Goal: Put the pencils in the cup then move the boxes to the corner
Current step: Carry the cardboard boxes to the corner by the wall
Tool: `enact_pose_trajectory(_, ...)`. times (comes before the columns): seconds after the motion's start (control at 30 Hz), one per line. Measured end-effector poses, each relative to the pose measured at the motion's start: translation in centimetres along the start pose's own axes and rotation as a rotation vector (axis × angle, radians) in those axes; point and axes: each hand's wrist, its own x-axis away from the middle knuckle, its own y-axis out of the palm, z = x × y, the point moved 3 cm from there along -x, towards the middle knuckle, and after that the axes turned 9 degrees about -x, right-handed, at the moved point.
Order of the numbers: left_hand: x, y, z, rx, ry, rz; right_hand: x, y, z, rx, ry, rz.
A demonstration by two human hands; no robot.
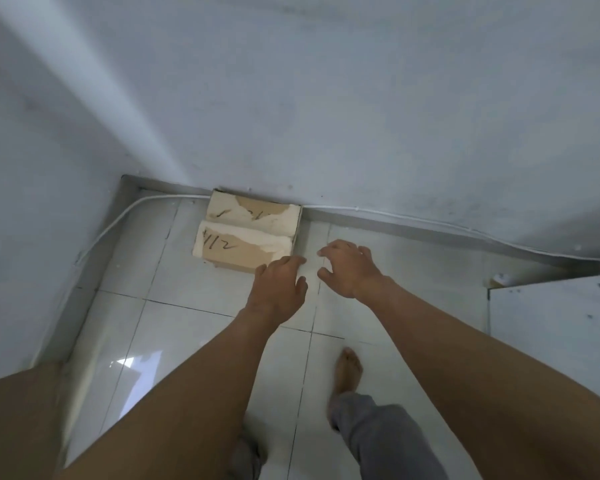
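Two cardboard boxes with torn white paper and black scribbles lie side by side on the floor against the far wall: the rear box (253, 211) touches the skirting, the front box (241, 249) sits just before it. My left hand (278, 284) hovers at the front box's near right corner, fingers relaxed, holding nothing. My right hand (347, 266) is a little to the right of the boxes, above the tiles, fingers loosely curled and empty. No pencils or cup are in view.
White floor tiles (194, 317) run to a room corner (129, 183) at the left. A thin white cable (413, 216) follows the skirting. A white cabinet or table top (551, 323) juts in at the right. My bare foot (349, 370) stands behind the hands.
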Motion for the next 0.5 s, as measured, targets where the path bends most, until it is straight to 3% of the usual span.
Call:
enact_pose_trajectory(0.17, 4.8, -5.0, 5.5, -0.063, 0.096, -0.011, 7.8, -4.7, -0.8, -0.032, 0.082, 0.018)
enact_pose_trajectory(0.5, 13.5, -8.2, 10.0, -0.197, 0.392, 0.033, 23.1, -4.1, -2.3, -0.145, 0.183, 0.330)
